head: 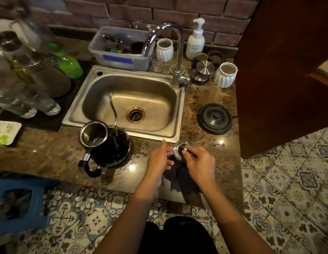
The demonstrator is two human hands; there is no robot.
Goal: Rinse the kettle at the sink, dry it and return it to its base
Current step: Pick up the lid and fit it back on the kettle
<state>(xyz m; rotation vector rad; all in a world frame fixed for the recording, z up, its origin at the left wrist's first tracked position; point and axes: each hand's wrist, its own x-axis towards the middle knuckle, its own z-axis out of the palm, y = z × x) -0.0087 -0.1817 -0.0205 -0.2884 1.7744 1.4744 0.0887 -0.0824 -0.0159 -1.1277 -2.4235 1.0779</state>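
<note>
The black, round-bellied kettle (108,143) stands lidless on the marbled surface (205,96) at the steel sink's (122,99) front edge. The right hand (199,162) pinches the knob of the steel lid (179,147) over a dark cloth (179,178); the left hand (159,160), fingers straight, lies beside it. The disc-shaped black base (214,119) sits right of the sink

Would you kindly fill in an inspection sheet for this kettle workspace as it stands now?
Surface: brown marble counter around a steel sink.
Job's things: black gooseneck kettle upright, lidless, front-left of the sink; round black base bare, right of the sink; steel lid above a dark cloth.
Clutter: clear plastic tub, white pump bottle, white ribbed cups, green bottle.
Hands: left hand open beside the lid; right hand pinches the lid's knob.
Cables: short cord stub at the base's right edge.
Surroundings: brick wall, patterned floor tiles, wooden door at right.
</note>
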